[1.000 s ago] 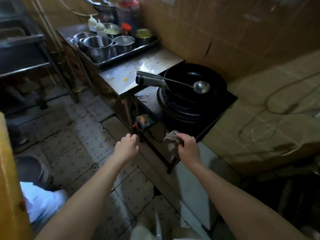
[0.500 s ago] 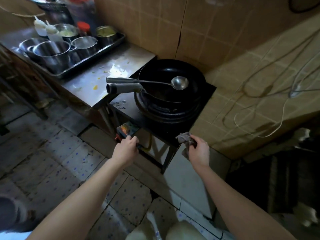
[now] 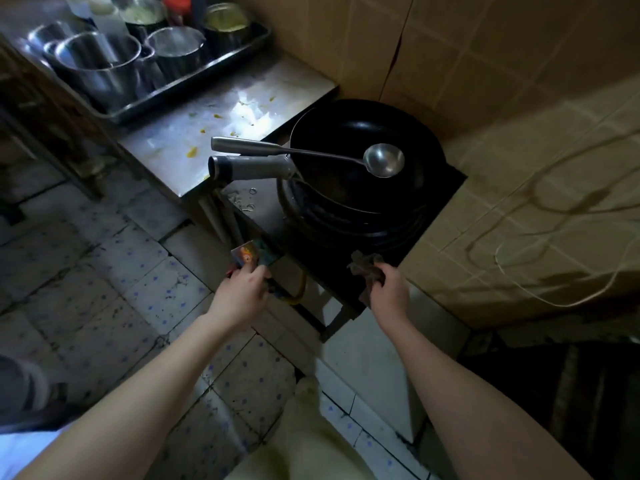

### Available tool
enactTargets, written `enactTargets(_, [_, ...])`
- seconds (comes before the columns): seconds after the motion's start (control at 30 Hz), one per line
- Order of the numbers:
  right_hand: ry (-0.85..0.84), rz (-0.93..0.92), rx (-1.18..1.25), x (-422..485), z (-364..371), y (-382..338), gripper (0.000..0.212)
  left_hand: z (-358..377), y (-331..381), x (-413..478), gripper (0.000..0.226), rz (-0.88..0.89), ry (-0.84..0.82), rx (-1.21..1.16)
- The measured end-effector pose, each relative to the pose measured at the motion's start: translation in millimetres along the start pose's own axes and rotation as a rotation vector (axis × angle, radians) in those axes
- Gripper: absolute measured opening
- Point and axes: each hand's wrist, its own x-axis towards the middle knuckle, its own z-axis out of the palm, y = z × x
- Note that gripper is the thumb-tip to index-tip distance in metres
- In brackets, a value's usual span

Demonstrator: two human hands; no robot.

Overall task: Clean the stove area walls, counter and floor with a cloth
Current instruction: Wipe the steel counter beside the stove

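My right hand (image 3: pixel 388 292) grips a crumpled grey-brown cloth (image 3: pixel 363 265) at the front right corner of the black stove (image 3: pixel 332 268). A black wok (image 3: pixel 363 168) sits on the burner with a steel ladle (image 3: pixel 382 161) lying across it. My left hand (image 3: pixel 242 289) is at the stove's front left edge, its fingers curled round a knob there that the hand mostly hides. Just above it is a colourful card (image 3: pixel 247 256). The steel counter (image 3: pixel 221 123), spotted with yellow food bits, lies left of the stove.
A tray (image 3: pixel 194 88) holding several steel pots stands at the counter's back. Tan tiled walls (image 3: pixel 467 64) rise behind the stove, and a tiled ledge (image 3: pixel 519 220) with loose cables lies to the right. The speckled floor tiles (image 3: pixel 121 289) are dirty. A yellow hose (image 3: pixel 302 289) hangs under the stove.
My view has shifted closer over the stove. My left hand went forward from mid-air to the stove's front edge and closed there. My right hand kept the cloth at the front corner.
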Motion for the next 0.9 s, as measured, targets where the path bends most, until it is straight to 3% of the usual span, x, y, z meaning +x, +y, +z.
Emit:
enactTargets(0.2, [-0.104,-0.02,-0.095,3,30,-11,0.033,-7,-4,23,0.037,-0.059,0.006,-0.044])
enactTargets(0.57, [-0.327,-0.279,-0.142,6,55,-33,0.042,-5,-9,37,0.04,-0.143,-0.016,-0.038])
enactTargets(0.9, [-0.131,-0.077,-0.055,14,8,16,0.034,-7,-12,47,0.031,-0.113,-0.036,-0.042])
